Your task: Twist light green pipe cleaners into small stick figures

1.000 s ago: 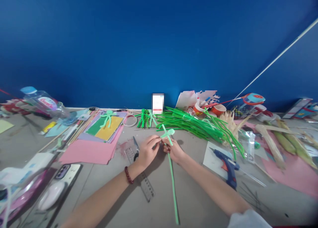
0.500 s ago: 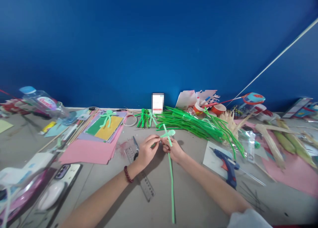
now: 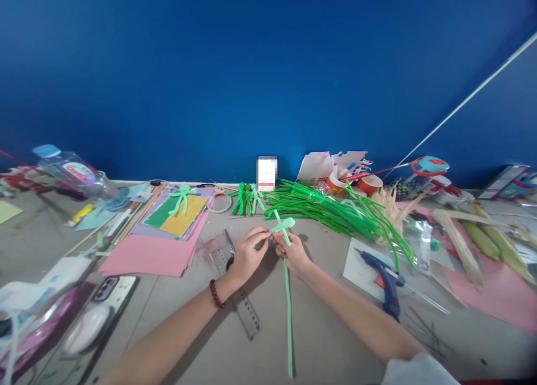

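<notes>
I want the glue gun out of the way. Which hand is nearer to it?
Right. The right hand is just left of the glue gun; the left hand is farther left, beyond it. Both grip the pipe cleaner.

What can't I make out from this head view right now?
- Twist point of the light green pipe cleaner: hidden between left hand and right hand.
- Card by the wall: face blurred out.
- Clear ruler: markings too small; upper part under the left wrist.
- Right sleeve: cut off by the bottom edge.
</notes>
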`<act>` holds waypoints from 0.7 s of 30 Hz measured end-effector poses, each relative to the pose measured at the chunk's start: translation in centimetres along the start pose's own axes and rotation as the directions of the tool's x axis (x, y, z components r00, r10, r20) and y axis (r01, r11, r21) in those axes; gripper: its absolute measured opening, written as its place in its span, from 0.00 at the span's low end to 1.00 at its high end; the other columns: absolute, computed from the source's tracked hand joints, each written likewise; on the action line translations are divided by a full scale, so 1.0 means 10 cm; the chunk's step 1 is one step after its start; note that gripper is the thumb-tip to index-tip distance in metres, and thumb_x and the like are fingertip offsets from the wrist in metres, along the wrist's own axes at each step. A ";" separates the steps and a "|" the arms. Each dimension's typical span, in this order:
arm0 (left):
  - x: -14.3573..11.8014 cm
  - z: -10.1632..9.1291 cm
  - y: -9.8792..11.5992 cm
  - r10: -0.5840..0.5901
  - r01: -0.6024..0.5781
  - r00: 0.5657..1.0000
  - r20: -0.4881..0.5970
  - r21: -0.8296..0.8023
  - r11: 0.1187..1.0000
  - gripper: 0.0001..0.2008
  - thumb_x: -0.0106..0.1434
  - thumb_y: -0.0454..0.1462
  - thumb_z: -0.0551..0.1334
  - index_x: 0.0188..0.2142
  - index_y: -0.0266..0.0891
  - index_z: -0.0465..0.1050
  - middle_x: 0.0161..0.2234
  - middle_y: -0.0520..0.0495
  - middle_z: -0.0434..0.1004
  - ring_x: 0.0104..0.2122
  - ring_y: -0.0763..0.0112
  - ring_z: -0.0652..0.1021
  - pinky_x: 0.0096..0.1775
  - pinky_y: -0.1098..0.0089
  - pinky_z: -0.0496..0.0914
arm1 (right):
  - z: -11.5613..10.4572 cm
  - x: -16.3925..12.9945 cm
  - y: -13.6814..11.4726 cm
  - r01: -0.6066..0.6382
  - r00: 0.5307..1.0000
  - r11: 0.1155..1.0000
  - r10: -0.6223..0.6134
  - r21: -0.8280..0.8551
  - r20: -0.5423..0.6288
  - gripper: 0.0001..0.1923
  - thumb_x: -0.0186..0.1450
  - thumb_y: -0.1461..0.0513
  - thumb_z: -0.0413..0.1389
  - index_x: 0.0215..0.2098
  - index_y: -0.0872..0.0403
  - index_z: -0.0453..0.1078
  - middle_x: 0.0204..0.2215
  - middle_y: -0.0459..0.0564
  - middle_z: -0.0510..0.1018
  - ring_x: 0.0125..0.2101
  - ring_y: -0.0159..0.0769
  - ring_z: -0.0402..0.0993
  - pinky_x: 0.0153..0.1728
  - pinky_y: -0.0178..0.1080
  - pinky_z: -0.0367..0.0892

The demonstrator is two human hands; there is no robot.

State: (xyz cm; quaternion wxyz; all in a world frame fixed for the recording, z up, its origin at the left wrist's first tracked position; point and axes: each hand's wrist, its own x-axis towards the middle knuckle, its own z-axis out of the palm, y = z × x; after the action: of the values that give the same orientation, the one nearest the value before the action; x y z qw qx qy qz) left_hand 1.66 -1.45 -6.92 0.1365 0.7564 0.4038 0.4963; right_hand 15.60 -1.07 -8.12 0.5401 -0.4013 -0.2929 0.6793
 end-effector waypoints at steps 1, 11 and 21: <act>0.00 0.00 0.00 -0.001 0.001 1.000 0.001 0.008 1.000 0.09 0.62 0.30 0.57 0.38 0.41 0.73 0.39 0.46 0.76 0.39 0.70 0.77 0.43 0.68 0.73 | 0.00 0.00 0.00 0.006 1.000 1.000 -0.006 -0.003 -0.003 0.19 0.48 0.54 0.67 0.20 0.56 0.64 0.16 0.39 0.62 0.13 0.18 0.47 0.13 0.30 0.39; 0.01 -0.03 0.05 0.038 -0.042 0.999 0.030 0.125 0.991 0.07 0.63 0.33 0.57 0.40 0.40 0.71 0.39 0.45 0.75 0.39 0.68 0.76 0.43 0.66 0.72 | 0.04 -0.03 0.00 0.096 0.993 0.986 -0.105 -0.137 -0.059 0.20 0.49 0.50 0.65 0.20 0.55 0.62 0.15 0.36 0.54 0.14 0.21 0.45 0.15 0.30 0.43; -0.02 0.03 -0.06 0.087 -0.098 0.995 0.047 0.326 0.940 0.06 0.61 0.31 0.58 0.37 0.39 0.73 0.34 0.45 0.76 0.34 0.66 0.76 0.37 0.67 0.71 | 0.02 -0.05 -0.02 0.122 0.981 0.934 -0.165 -0.337 -0.100 0.17 0.49 0.51 0.63 0.22 0.55 0.66 0.14 0.38 0.56 0.15 0.23 0.47 0.15 0.31 0.43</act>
State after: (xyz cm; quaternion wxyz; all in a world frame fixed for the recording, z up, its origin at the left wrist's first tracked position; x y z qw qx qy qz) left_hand 1.59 -1.13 -7.52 -0.0081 0.7943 0.4425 0.4161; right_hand 15.59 -1.50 -7.69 0.5312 -0.5056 -0.3958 0.5528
